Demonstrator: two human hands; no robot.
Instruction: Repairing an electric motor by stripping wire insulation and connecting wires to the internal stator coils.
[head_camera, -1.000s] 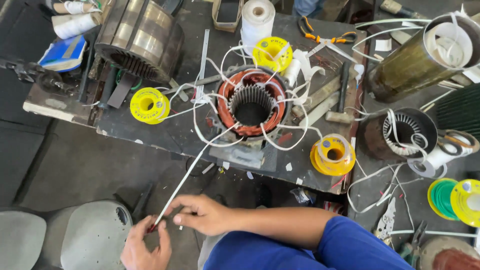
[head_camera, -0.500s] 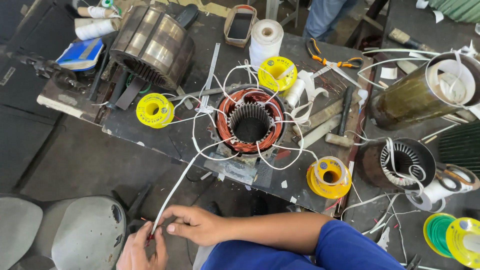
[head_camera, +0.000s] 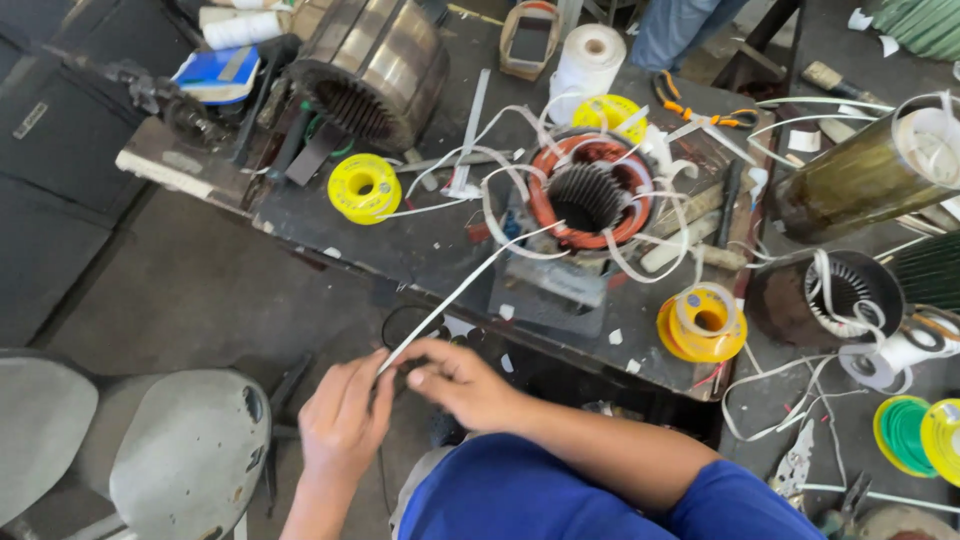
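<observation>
Both hands meet below the bench: the left hand (head_camera: 342, 418) and right hand (head_camera: 462, 384) pinch the end of a white sleeve (head_camera: 462, 290), which runs up and away to the copper-wound motor core (head_camera: 588, 197) ahead, with a yellow spool (head_camera: 364, 188) to its left.

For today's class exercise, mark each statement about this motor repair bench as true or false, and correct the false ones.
1. Both hands pinch the white sleeve. True: left hand, right hand.
2. The sleeve leads up to the copper-wound stator. True.
3. The yellow tape roll lies on the floor. False: it lies on the workbench.
4. The white thread spool stands inside the stator. False: it stands behind it.
</observation>
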